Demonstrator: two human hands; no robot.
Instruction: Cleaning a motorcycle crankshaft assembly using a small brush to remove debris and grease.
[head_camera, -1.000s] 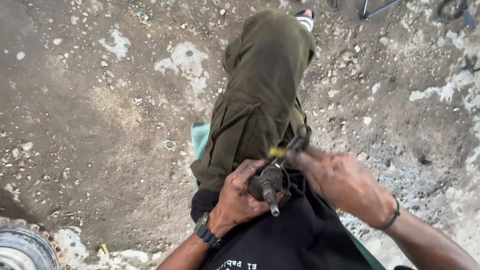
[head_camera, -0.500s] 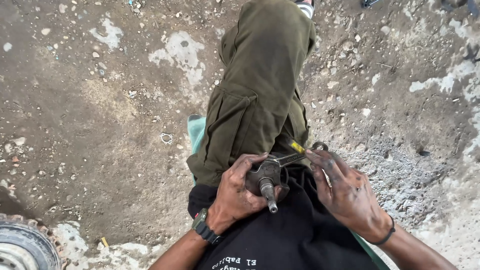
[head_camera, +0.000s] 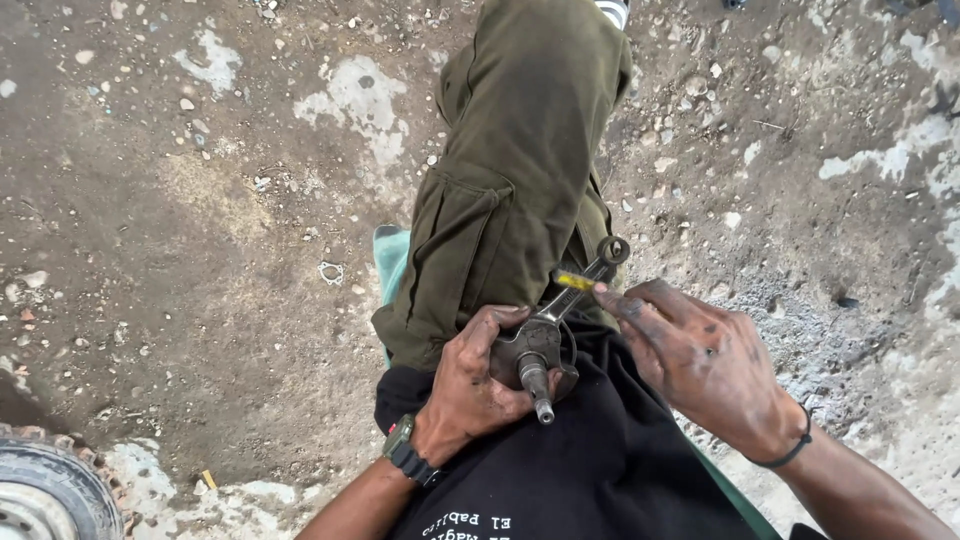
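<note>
Gripping a dark metal part (head_camera: 530, 350) with a threaded shaft, the left hand (head_camera: 470, 385) keeps its fingers curled tight around the body, pinning it against the lap beside the olive trouser leg (head_camera: 510, 180). To its right, the wrench (head_camera: 580, 290), seated on the part, has swung since half a second ago: its ring end now points up and away instead of lying nearly level. The right hand (head_camera: 705, 360) has followed, fingers held together and pressing on the handle near its yellow mark.
</note>
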